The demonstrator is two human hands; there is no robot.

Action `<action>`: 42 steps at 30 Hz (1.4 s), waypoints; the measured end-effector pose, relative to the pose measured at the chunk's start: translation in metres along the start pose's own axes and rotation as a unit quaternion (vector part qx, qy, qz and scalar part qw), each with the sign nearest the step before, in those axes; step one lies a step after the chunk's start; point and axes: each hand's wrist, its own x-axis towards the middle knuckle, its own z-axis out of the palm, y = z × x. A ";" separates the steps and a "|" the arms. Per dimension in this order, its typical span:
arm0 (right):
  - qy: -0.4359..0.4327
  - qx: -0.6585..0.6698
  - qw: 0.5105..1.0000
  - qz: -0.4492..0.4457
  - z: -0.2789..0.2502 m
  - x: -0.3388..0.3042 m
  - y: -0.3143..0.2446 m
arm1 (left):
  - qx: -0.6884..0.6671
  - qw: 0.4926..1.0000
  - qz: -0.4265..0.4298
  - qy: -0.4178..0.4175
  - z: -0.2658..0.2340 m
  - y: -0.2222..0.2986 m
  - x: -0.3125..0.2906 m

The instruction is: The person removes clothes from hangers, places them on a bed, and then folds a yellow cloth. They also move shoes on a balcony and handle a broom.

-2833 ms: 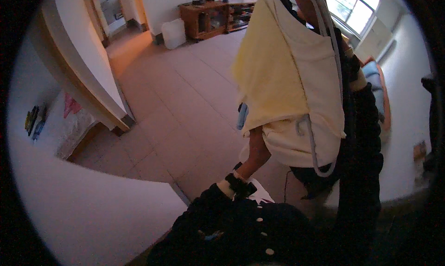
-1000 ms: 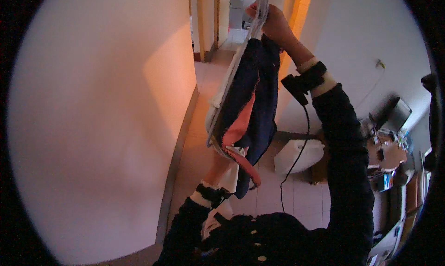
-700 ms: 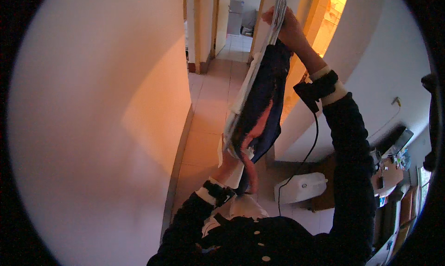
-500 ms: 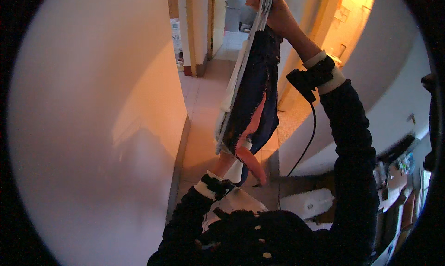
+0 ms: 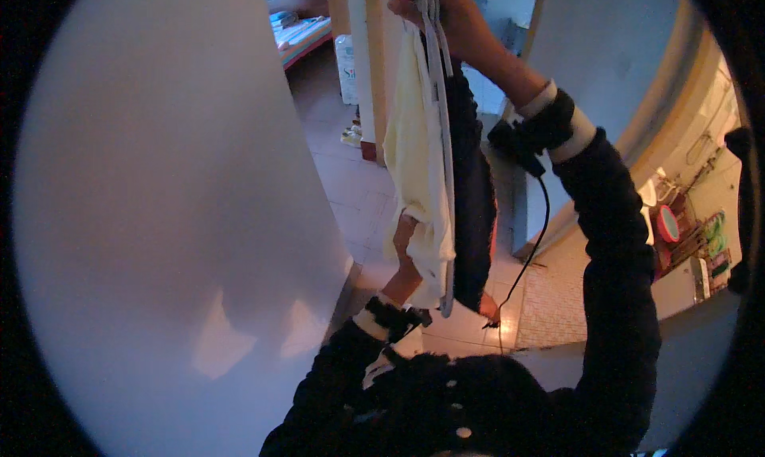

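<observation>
Raised high in front of me, my right hand (image 5: 462, 23) is closed around the top of several pale clothes hangers (image 5: 448, 242). A pale yellow garment (image 5: 416, 130) hangs along their left side. On the right side hangs a dark garment (image 5: 470, 194) with some pinkish-red at its lower edge. Lower down, my left hand (image 5: 405, 238) is against the yellow garment. Its fingers are hidden by the cloth, so their grip does not show.
A white wall (image 5: 175, 202) runs close along my left. Ahead, a doorway shows a bed (image 5: 307, 39) and a white pack (image 5: 346, 68) on the floor. At right, a lit tiled room holds a basin (image 5: 668, 223). A black cable (image 5: 535, 242) hangs from my right wrist.
The view has swung, bringing the bed and the tiled room into sight. The hangers have turned, so the yellow garment now faces me more. Both hands stay at the clothes.
</observation>
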 end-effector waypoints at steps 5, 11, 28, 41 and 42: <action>-0.044 -0.018 0.997 0.065 0.030 0.029 0.041 | 0.020 0.998 -0.011 0.061 -0.002 -0.003 0.060; -0.067 0.059 0.996 -0.019 0.037 0.054 0.139 | 0.049 0.987 -0.034 0.151 0.037 -0.010 0.141; -0.032 0.066 0.994 -0.077 0.242 0.185 0.253 | 0.121 0.911 -0.079 0.385 -0.106 -0.012 0.230; 0.107 0.080 0.955 -0.266 0.399 0.284 0.269 | 0.114 0.883 -0.079 0.449 -0.246 -0.067 0.265; 0.105 0.125 0.954 -0.253 0.411 0.292 0.261 | 0.119 0.878 -0.086 0.455 -0.254 -0.073 0.264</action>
